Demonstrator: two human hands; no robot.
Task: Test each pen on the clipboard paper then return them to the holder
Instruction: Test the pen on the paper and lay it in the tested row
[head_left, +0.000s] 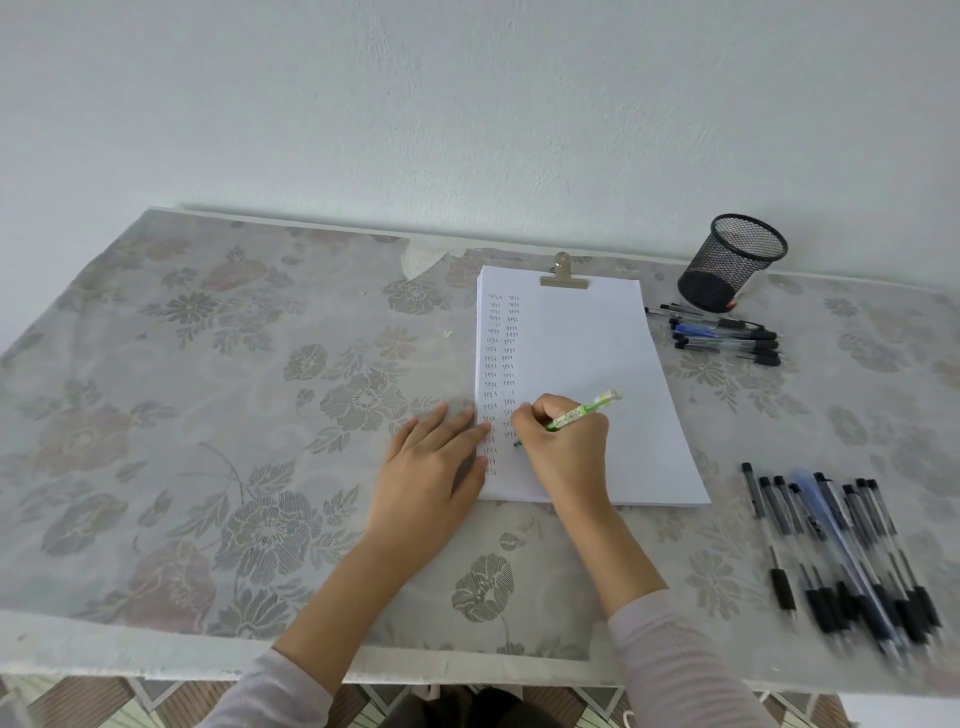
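Pen testing, seen from the head camera: the right hand (558, 439) is gripping a green pen (582, 410), tip down on the clipboard paper (597, 353) beside two columns of marks. The left hand (436, 457) is lying flat, fingers straight, on the sheet's left edge. The black mesh holder (732, 262) is standing beyond the sheet's far right corner, a few pens (727, 335) lying just beside it, more pens (841, 545) lying nearer on the right.
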